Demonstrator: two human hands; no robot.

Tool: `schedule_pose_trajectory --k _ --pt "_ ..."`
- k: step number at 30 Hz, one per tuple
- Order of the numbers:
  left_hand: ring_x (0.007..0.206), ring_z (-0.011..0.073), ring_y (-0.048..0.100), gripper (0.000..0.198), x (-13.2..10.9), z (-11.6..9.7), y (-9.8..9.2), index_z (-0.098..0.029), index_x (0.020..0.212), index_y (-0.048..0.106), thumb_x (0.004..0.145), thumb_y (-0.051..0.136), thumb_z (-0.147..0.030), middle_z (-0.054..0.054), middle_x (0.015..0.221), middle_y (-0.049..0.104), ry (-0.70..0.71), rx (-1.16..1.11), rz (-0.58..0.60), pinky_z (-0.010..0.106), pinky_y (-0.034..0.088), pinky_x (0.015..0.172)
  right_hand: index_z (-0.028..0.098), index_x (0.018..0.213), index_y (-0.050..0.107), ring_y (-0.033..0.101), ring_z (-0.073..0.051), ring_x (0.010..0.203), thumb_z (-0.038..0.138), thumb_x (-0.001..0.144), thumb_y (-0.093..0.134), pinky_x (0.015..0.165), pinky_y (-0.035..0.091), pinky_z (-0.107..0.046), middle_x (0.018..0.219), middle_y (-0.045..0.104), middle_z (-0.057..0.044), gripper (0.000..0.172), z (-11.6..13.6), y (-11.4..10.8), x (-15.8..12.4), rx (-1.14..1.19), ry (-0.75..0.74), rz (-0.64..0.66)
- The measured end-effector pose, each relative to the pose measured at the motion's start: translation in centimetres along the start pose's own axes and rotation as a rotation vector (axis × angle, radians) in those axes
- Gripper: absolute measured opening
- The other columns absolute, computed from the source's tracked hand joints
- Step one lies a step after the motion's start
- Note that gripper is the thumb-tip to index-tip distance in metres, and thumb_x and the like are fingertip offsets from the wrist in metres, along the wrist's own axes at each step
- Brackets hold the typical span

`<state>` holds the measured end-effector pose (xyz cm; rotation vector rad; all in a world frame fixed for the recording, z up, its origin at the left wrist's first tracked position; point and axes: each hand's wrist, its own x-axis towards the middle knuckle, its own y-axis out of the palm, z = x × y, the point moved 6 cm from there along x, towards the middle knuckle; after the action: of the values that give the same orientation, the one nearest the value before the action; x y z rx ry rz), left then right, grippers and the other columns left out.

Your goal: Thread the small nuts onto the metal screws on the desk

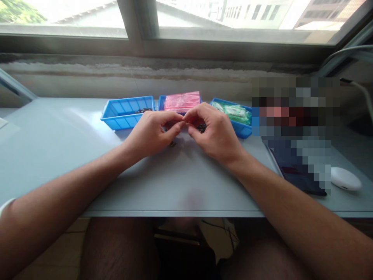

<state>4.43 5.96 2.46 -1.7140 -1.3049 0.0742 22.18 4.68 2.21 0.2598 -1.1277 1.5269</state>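
Note:
Above the middle of the table, my left hand [154, 132] and my right hand [214, 130] meet with thumbs and index fingertips pinched together. Whatever lies between the fingertips is too small to make out. Behind the hands, small dark metallic pieces [201, 128] show in part past the right fingers. A few more small dark pieces [173, 144] lie on the table below the left hand. Beyond the left hand stands a blue bin [122, 123] with dark small parts [143, 111] at its right end. A stack of pink plastic bags [183, 102] rests in the middle blue bin [160, 102].
Right of the hands is another blue bin [241, 130] filled with green-and-clear plastic packets [233, 111]. A dark flat object [291, 167], partly pixelated, and a white rounded case [345, 179] lie on the right. The table's front edge [175, 213] runs near my legs; a window is behind.

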Motion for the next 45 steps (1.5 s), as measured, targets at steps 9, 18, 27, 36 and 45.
schedule_pose_trajectory --k 9,18,27,36,45 --pt "0.088 0.023 0.081 0.021 0.2 0.8 0.0 -0.017 0.107 0.094 0.1 0.089 -0.036 0.009 0.098 0.091 -0.195 -0.37 -0.016 0.032 0.062 0.08 0.023 0.099 0.074 0.074 -0.023 0.096 0.003 0.094 0.068 0.088 0.063 -0.04 0.103 0.076 -0.004 0.021 0.1 -0.1 -0.1 0.076 -0.019 -0.048" --pt "0.091 0.0222 0.082 0.016 0.1 0.8 0.1 -0.02 0.104 0.094 0.101 0.092 -0.035 0.008 0.101 0.091 -0.205 -0.437 -0.052 0.033 0.064 0.083 0.024 0.097 0.069 0.073 -0.021 0.081 0.004 0.092 0.072 0.081 0.059 -0.039 0.091 0.077 0.0 0.021 -0.3 -0.1 -0.2 0.024 0.111 -0.03" --pt "0.089 0.0209 0.079 0.02 0.1 0.7 0.3 -0.018 0.109 0.093 0.102 0.089 -0.036 0.008 0.103 0.09 -0.213 -0.436 -0.014 0.032 0.06 0.082 0.024 0.101 0.064 0.069 -0.018 0.076 -0.001 0.082 0.073 0.077 0.056 -0.035 0.086 0.073 0.003 0.033 -0.6 0.1 -0.2 0.044 0.157 -0.012" --pt "0.091 0.0218 0.08 0.026 0.1 1.3 0.4 -0.019 0.109 0.093 0.105 0.085 -0.043 0.01 0.109 0.091 -0.265 -0.438 -0.021 0.033 0.064 0.084 0.023 0.099 0.071 0.07 -0.019 0.081 0.005 0.089 0.075 0.08 0.056 -0.038 0.091 0.075 0.001 0.02 -0.7 -0.6 -0.1 -0.004 0.161 -0.083" --pt "0.086 0.0239 0.081 0.032 -0.1 0.5 0.4 -0.019 0.104 0.095 0.104 0.084 -0.049 0.009 0.094 0.089 -0.29 -0.364 0.047 0.026 0.059 0.066 0.023 0.092 0.073 0.068 -0.018 0.084 0.006 0.09 0.082 0.079 0.054 -0.037 0.092 0.076 0.001 0.019 -0.7 -0.7 0.0 -0.004 0.153 -0.069"
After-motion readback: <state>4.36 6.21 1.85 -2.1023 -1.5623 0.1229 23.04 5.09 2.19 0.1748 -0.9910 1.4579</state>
